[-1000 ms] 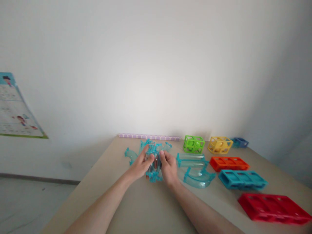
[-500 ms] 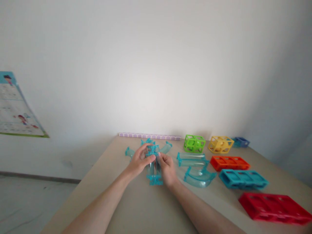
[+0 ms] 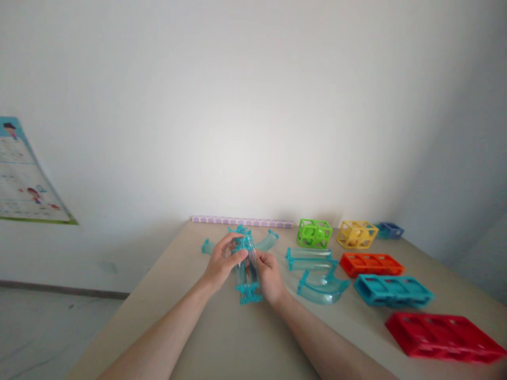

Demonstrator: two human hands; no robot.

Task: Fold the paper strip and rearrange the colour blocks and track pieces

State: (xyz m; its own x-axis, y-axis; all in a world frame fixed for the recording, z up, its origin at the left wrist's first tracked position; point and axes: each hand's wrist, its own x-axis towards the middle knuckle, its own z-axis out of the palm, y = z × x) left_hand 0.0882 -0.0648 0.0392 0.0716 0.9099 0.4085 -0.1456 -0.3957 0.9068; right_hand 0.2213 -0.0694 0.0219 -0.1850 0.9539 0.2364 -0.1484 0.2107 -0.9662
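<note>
Clear blue plastic track pieces point(image 3: 247, 290) with teal toothed ends are gripped between my two hands, above the middle of the table. My left hand point(image 3: 224, 262) closes on their upper left side, thumb lying across the front. On the right side my right hand point(image 3: 269, 272) pinches them with the thumb near the top; its other fingers are partly hidden behind. Beyond the hands, a curved clear track piece point(image 3: 268, 241) lies on the table to the right, and part of another track piece point(image 3: 207, 246) shows to the left.
Right of my hands lie straight track pieces point(image 3: 309, 258) and curved ones point(image 3: 322, 290). Farther right stand a green cube frame point(image 3: 315, 233), a yellow one point(image 3: 357, 234), and orange point(image 3: 372, 264), teal point(image 3: 394, 291) and red point(image 3: 446, 336) blocks. A purple patterned strip point(image 3: 242, 221) runs along the wall.
The held track pieces have tilted slightly, their lower end shifting a little down and left. Both hands keep their grip. The whole view has shifted slightly.
</note>
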